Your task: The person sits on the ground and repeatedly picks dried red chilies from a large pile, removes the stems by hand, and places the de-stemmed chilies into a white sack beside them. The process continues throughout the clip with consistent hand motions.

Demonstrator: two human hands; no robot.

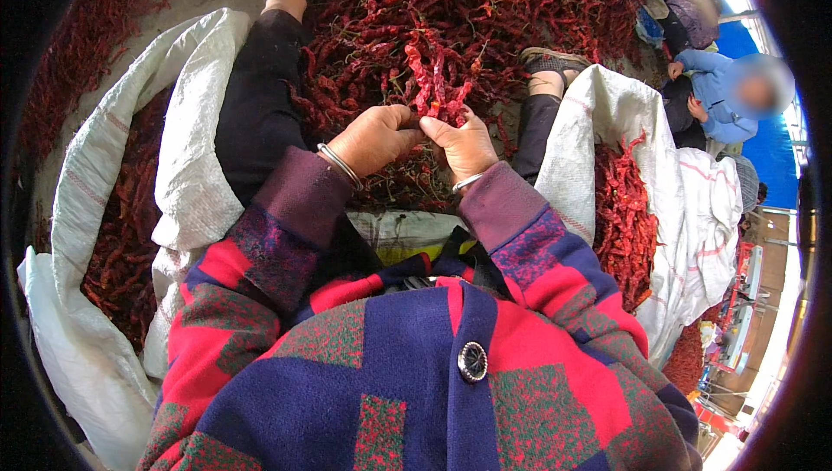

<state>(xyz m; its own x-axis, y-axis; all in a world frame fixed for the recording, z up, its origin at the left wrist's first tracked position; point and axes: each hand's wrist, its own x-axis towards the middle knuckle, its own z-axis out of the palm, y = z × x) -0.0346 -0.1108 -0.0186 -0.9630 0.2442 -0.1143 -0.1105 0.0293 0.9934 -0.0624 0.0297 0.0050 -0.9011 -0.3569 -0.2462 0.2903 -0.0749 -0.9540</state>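
Note:
My left hand (374,138) and my right hand (464,146) meet in front of me, both closed on a bunch of dried red chillies (436,81) that sticks up from my fingers. A bangle circles each wrist. Beyond the hands lies a big heap of dried red chillies (485,12) on the ground between my legs.
A white woven sack (78,185) holding chillies lies open at my left, and another white sack (667,185) with chillies at my right. A person in a blue jacket (715,94) sits at the far right. My feet in sandals rest at the heap's edges.

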